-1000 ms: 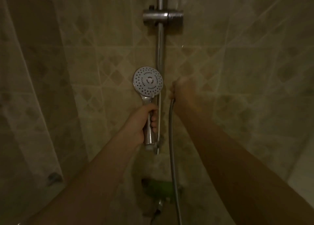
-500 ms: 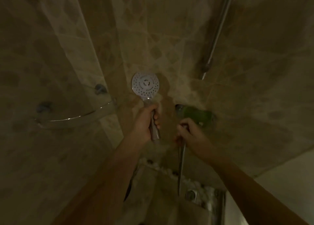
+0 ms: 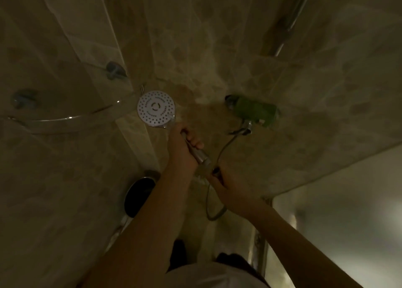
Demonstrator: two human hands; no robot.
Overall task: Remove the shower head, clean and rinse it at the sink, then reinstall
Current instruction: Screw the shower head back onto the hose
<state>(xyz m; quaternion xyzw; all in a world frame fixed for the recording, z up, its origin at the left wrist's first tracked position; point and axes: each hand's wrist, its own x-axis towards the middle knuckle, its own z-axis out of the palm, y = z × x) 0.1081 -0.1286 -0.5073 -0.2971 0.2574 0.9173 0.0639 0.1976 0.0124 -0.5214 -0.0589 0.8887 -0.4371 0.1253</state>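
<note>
Left hand (image 3: 182, 148), fingers wrapped round the chrome handle of the round white perforated shower head (image 3: 156, 108), holds the face at ten o'clock from the fist. Right hand (image 3: 226, 185), at four o'clock, pinches the end of the grey flexible metal hose (image 3: 226, 145) just below the handle's base. Risks, as judged: wet chrome slipping in the grip; a freed hose whipping; a washer dropping unseen in dim light.

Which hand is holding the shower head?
The left hand grips the handle of the shower head. The right hand holds the hose end just below that handle instead.
</note>
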